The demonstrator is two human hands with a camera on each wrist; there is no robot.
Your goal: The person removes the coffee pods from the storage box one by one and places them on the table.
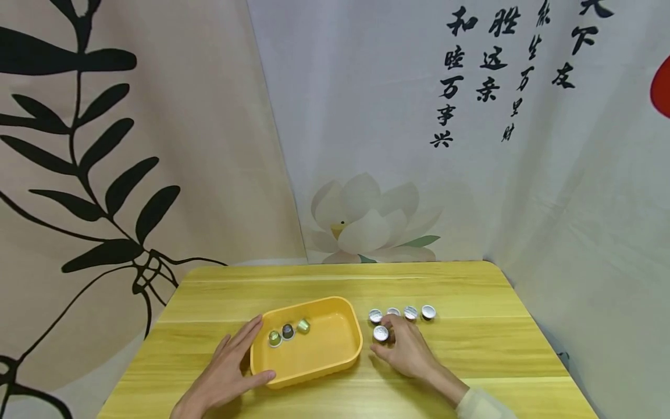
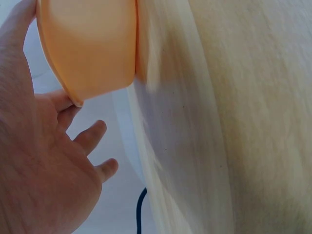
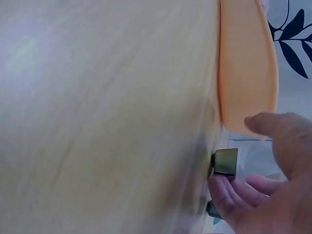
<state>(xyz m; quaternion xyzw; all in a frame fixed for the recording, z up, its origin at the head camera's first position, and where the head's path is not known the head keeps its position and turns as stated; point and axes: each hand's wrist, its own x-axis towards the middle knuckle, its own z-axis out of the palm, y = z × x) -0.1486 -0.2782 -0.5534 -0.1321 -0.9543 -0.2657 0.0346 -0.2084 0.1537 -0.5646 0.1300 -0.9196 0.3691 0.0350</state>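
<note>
Wood-grain table point(image 1: 481, 337); yellow tray point(image 1: 324, 349) on it. Left hand point(image 1: 227, 364) spread across tray's left end, touching rim. Right hand point(image 1: 408, 352): thumb parted from fingers around nearest capsule point(image 1: 380, 333), right of tray; finger contact, cannot tell. Four capsules point(image 1: 410, 313) behind, three point(image 1: 288, 331) inside tray.

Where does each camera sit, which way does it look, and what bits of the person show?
Head: sits on the person's head, facing forward and down at the table and yellow tray; left grip, right grip and a sleeve show.
Left wrist: sits on that wrist, facing the tray's outer wall and the table; the left grip shows, touching the tray.
Right wrist: sits there, facing the table, tray and a capsule; the right grip shows beside the capsule.
Head and right wrist share the right grip and tray.
</note>
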